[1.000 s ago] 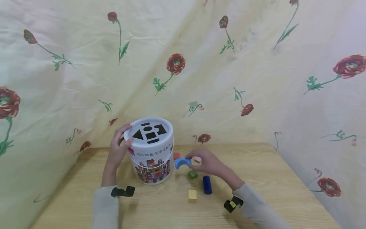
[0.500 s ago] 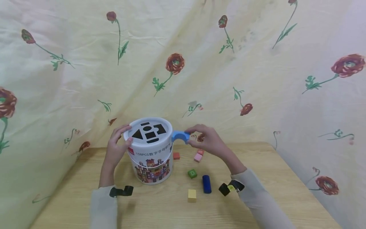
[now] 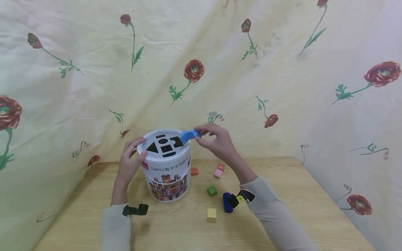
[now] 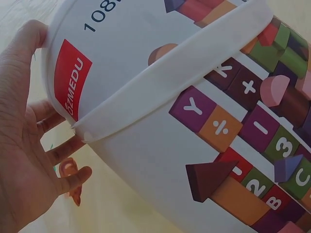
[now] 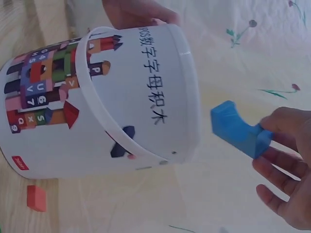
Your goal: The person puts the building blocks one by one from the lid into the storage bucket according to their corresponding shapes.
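Observation:
A white toy-block bucket stands upright on the table, castle picture and characters on its side. Its lid has several dark cut-outs, among them a triangle, a circle and an arch-like slot. My left hand grips the lid's left rim; in the left wrist view its thumb lies at the rim and the other fingers reach behind. With thumb and fingertips, my right hand pinches one end of a blue arch block. In the head view, the block overlaps the lid's right edge beside the arch-like slot.
Right of the bucket lie a red block, a pink block against another red block, a green block, a dark blue cylinder and a yellow block. A flowered cloth hangs behind the table.
My right hand has lifted the blue arch block from beside the bucket's lower side, up and leftward to the lid's right edge. My left hand keeps its place on the rim.

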Available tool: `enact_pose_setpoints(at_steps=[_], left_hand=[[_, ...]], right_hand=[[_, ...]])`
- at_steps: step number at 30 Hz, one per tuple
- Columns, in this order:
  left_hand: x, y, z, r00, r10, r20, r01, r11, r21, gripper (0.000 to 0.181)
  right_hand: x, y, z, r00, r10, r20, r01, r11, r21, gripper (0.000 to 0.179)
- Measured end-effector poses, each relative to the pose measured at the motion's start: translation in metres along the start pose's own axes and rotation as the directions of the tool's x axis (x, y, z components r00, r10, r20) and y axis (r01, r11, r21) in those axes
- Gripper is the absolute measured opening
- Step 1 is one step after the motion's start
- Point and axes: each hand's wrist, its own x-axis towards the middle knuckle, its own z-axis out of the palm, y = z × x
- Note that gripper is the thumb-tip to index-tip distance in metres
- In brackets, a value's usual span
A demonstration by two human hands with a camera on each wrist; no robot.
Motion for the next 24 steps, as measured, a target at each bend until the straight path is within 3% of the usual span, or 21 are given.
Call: enact_pose_setpoints(at_steps=[7, 12, 24], left_hand=[[0.000, 0.002, 0.000, 1.000, -0.006, 0.000, 0.006, 1.000, -0.013, 0.049], [0.000, 0.000, 0.001, 1.000, 0.007, -0.002, -0.007, 1.000, -0.022, 0.049], [0.002, -0.001, 0.002, 1.000, -0.010, -0.008, 0.010, 1.000, -0.013, 0.050]], right_hand=[[0.000, 0.003, 0.024, 0.994, -0.053, -0.097, 0.060, 0.996, 0.067, 0.028], [0.001, 0.006, 0.044, 0.986, -0.084, -0.145, 0.094, 0.994, 0.060, 0.027], [0.008, 0.011, 0.076, 0.979, -0.066, -0.194, 0.071, 0.997, 0.016, 0.026]])
